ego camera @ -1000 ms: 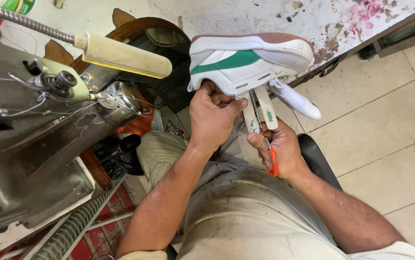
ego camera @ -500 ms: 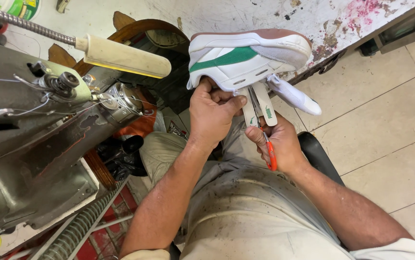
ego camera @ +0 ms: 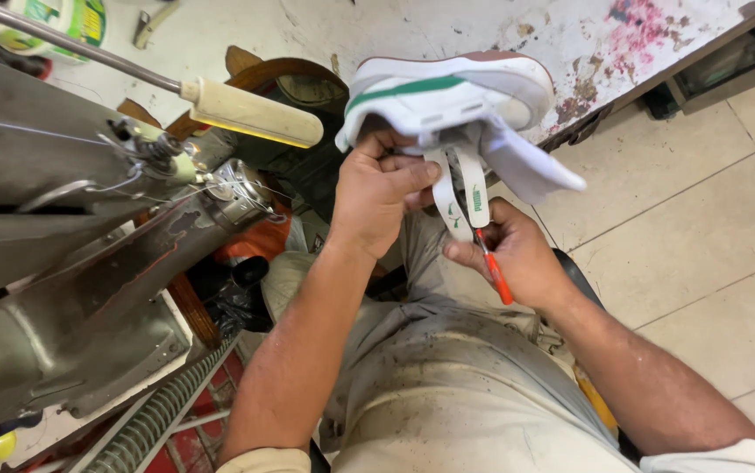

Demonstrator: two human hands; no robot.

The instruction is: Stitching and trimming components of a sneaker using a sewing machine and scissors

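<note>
Over tiled floor (ego camera: 701, 254), left hand (ego camera: 377, 188) clamped on white sneaker (ego camera: 452, 96), right hand (ego camera: 517, 254) pinching red-handled tool (ego camera: 496, 273).

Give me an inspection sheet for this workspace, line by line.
Surface: white bench top above the hands, stained with pink and brown blotches.
Job's things: white sneaker with a green stripe, held up sideways; its white straps hang down; an orange-handled tool.
Clutter: a green-labelled container and a small metal piece on the bench top.
Hands: left hand has its grip on the sneaker's upper; right hand pinches the straps and holds the tool.
Cables: thin thread runs along the grey stitching machine; no cables seen.
Surroundings: the machine's cream-handled lever, beige floor tiles, the person's soiled trousers.
</note>
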